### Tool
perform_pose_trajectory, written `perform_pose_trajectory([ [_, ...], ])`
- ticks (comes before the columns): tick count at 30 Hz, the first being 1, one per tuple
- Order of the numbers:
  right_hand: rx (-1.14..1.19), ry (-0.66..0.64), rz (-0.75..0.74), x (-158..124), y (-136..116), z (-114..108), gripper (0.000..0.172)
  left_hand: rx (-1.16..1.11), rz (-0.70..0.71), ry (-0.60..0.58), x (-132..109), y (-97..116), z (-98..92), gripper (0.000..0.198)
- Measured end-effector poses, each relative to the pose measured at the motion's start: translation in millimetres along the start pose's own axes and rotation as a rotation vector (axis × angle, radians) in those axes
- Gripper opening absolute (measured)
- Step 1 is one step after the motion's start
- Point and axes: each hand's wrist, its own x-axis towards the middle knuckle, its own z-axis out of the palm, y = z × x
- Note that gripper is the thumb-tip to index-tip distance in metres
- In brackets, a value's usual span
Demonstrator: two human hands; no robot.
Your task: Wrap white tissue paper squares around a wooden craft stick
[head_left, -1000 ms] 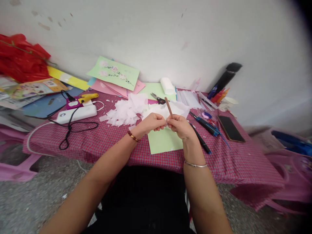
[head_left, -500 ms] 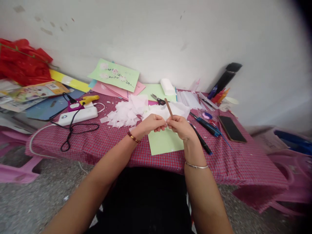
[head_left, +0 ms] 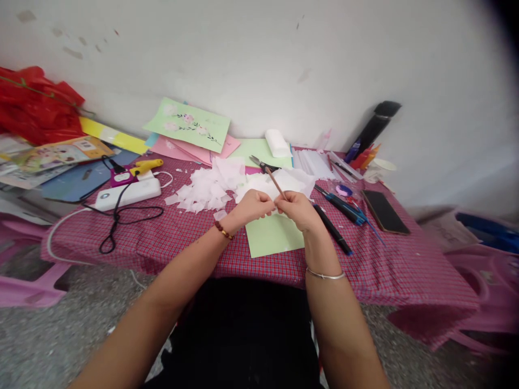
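My right hand (head_left: 298, 209) pinches a thin brown stick (head_left: 275, 182), which slants up and to the left from the fingers. Fingertips almost touching it, my left hand (head_left: 256, 206) is closed too; whatever lies between its fingers is too small to make out. Below both hands is a light green sheet of card (head_left: 272, 240). Thin white paper (head_left: 259, 185) lies just behind them, and a heap of torn white paper pieces (head_left: 205, 189) spreads to the left. Scissors (head_left: 264, 165) rest with open blades beyond the paper.
A black marker (head_left: 333, 231), a blue-handled cutter (head_left: 344, 208) and a phone (head_left: 385, 212) lie to the right. On the left are a white power strip (head_left: 128, 194) with looped cables and a yellow glue gun (head_left: 146, 165). A green card with painted flowers (head_left: 194, 124) leans at the back.
The brown stick has tipped further to the left, its upper end now lower. Both hands stay close together in nearly the same place.
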Motion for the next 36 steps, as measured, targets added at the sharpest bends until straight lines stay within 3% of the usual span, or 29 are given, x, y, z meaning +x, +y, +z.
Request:
perform_pose_trajectory([
  [13,0.372,-0.171,0.053,-6.3,-10.3,-8.0,0.019,-0.294,0.073,-0.103,-0.8,-1.6,-5.1,0.016],
  [19,0.346,-0.128,0.050,-5.9,-10.4,-6.6,0.019,-0.311,0.045,-0.088,0.7,-2.7,-8.7,0.015],
  [25,0.248,-0.079,0.041,-6.2,-11.4,-3.2,0.017,-0.328,0.012,-0.057,3.2,-3.2,-6.3,0.035],
  [31,0.214,-0.057,0.040,-4.8,-9.1,-3.3,0.017,-0.393,0.064,-0.132,2.5,-4.9,-5.1,0.022],
  [36,0.214,-0.018,0.028,-0.9,-3.6,-4.3,0.016,-0.421,0.054,-0.105,4.0,-7.0,-8.0,0.020],
])
